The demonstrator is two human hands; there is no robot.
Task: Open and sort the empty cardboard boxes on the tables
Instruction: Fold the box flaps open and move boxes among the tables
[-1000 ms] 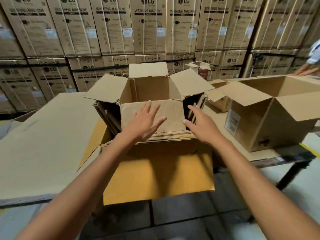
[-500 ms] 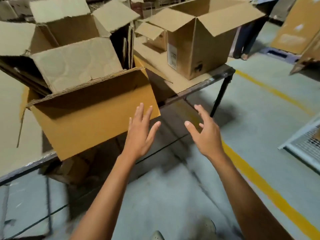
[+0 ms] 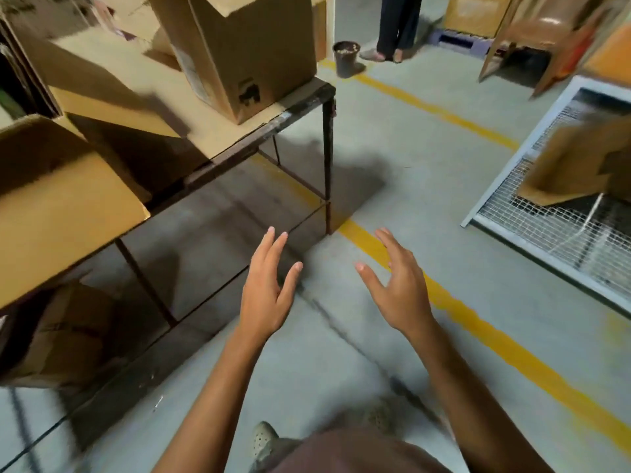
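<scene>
Brown cardboard boxes sit on the dark metal table at the left. The left hand and right hand hang over the grey floor, fingers spread wide, holding nothing. The person seems to be between boxes. Next, both hands must reach one and grab it. Box tops are cut off, and the brown box in the white wire cage is blurry.

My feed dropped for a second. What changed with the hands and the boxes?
Both hands drew back from the open box on the left. The left hand and right hand now hover open over the floor, holding nothing. The view swung right and down. The tall box stayed on the table.
</scene>
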